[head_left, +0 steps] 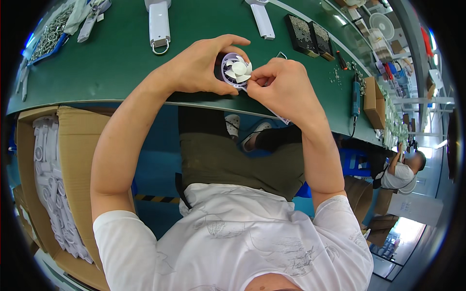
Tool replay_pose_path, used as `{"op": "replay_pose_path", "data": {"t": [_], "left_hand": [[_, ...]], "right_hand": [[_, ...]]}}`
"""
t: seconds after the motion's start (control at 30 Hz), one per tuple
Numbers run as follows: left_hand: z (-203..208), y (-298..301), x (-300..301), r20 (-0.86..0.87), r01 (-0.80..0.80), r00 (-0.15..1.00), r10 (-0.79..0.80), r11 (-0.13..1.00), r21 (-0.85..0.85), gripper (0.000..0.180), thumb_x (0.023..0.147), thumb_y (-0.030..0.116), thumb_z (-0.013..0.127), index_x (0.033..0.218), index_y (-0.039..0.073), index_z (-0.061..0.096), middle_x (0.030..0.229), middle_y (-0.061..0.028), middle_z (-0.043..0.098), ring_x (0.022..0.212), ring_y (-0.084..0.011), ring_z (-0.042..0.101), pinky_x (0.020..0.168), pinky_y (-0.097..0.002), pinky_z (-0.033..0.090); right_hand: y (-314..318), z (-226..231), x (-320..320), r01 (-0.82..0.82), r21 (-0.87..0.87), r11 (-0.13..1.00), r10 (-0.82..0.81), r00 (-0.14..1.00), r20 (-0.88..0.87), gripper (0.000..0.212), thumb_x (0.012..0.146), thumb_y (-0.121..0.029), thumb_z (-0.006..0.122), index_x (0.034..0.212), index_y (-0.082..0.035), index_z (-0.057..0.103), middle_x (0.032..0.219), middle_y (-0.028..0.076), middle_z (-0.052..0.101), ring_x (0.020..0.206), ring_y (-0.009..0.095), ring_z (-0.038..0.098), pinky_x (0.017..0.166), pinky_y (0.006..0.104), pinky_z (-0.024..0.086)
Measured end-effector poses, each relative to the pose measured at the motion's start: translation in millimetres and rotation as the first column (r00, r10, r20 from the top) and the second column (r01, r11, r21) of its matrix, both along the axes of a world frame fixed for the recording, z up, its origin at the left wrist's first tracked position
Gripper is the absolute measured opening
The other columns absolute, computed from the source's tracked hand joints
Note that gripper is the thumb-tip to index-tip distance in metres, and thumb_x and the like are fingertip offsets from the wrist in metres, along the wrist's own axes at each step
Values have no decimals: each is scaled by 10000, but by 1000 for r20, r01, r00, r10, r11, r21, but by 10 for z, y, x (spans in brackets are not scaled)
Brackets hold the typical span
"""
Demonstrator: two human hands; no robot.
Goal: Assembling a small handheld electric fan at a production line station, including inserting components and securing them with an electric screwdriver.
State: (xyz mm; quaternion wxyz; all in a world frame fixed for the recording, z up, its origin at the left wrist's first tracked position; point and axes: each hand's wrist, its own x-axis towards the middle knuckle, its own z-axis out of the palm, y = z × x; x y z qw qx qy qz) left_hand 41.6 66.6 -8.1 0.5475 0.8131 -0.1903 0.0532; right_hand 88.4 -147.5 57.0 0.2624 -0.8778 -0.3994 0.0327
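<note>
My left hand (pixel 204 65) is curled around the round head of a small white and lavender handheld fan (pixel 238 69), thumb below and fingers above. The fan's white blades face up, with no cover over them. At the right rim of the head, my right hand (pixel 284 87) has thumb and fingertips pinched together; what lies between them is hidden. A slim pale strip, apparently part of the fan's handle, shows below the right hand. Just beyond that hand, a thin metal loop (pixel 281 55) sticks out, its other end covered.
On the green table (pixel 204 19) are white handles (pixel 158 26) (pixel 262 22), black trays of small parts (pixel 302 35), a blue tray of metal pieces (pixel 51 36), a screwdriver (pixel 341 60) and an electric screwdriver (pixel 356 97). A carton (pixel 80 160) of white parts stands left; a co-worker (pixel 403 172) sits right.
</note>
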Motion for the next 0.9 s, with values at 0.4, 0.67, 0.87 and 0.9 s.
{"op": "replay_pose_path", "data": {"t": [0.4,0.67,0.87,0.9], "left_hand": [[-27,-4,16,19,3,1000,-4,1000,12,911,639,10,872,1454,43,465,1191,-80,705,1079,-209,657,1008,-323,515],[-27,3,-3,-13,5,1000,-5,1000,-13,905,638,8,872,1450,39,474,1189,-78,702,1082,-198,651,1005,-323,517],[-37,-1,16,-6,17,1000,-17,1000,-16,910,638,9,880,1452,35,474,1196,-83,702,1090,-201,653,1011,-327,515],[-36,0,14,-5,15,1000,-15,1000,-16,910,637,10,882,1451,34,475,1199,-84,702,1091,-202,655,1012,-328,515]], "right_hand": [[-391,106,94,-99,129,987,100,995,-5,128,843,-80,783,967,-57,804,820,70,701,639,161,618,572,280,481],[-338,9,68,-223,145,964,210,972,100,133,825,-19,752,948,-55,789,817,55,659,666,179,607,571,295,479],[-315,-35,122,-343,106,933,314,923,223,208,760,43,674,937,-19,763,828,95,642,787,263,632,677,360,513],[-307,-28,127,-384,88,919,351,900,260,260,749,66,641,957,-24,768,843,92,644,772,245,623,644,346,498]]}}
